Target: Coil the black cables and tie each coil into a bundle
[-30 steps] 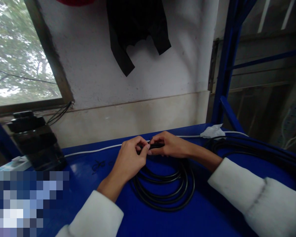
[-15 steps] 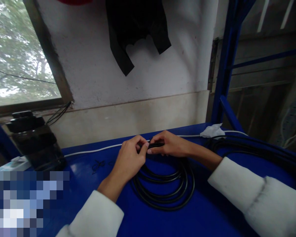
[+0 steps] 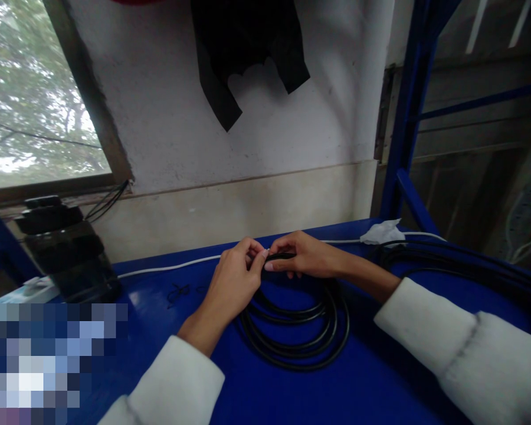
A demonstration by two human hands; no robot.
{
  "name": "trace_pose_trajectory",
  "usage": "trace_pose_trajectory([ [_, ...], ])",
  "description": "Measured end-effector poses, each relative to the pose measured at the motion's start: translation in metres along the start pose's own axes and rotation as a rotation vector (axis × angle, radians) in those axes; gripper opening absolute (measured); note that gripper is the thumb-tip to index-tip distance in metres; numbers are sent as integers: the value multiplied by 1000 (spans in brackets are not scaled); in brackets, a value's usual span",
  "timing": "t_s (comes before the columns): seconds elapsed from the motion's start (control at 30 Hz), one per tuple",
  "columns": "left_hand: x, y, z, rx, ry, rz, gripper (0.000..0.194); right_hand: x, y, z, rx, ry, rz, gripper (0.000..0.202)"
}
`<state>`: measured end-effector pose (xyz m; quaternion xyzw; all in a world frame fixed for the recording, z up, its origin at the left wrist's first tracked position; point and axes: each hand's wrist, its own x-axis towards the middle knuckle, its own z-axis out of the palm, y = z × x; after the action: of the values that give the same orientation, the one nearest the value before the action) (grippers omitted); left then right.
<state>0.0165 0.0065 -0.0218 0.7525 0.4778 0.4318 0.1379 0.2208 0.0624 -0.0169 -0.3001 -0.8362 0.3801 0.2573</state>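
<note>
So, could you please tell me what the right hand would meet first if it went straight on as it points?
The right hand points toward the left hand, so it would probably meet the left fingers first, near the black cable; whether they already touch is unclear.

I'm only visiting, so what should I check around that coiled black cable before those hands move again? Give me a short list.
1. Right bare hand has the coiled black cable: ok, pinched at the coil's far side.
2. Left bare hand close by: ok, its thumb and fingers meet beside the right hand.
3. What the left fingertips pinch: cannot tell, too small and partly hidden.
4. Loops gathered closely together: not ok, they spread apart on the blue tabletop.
5. Dark translucent bottle away from both hands: ok, it stands off to the left.
</note>
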Motion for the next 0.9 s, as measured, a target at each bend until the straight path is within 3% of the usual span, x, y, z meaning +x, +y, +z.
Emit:
trace_pose_trajectory([
  [0.9,0,-5,1,-38,21,47,20,4,-2,1,178,27,7,46],
])
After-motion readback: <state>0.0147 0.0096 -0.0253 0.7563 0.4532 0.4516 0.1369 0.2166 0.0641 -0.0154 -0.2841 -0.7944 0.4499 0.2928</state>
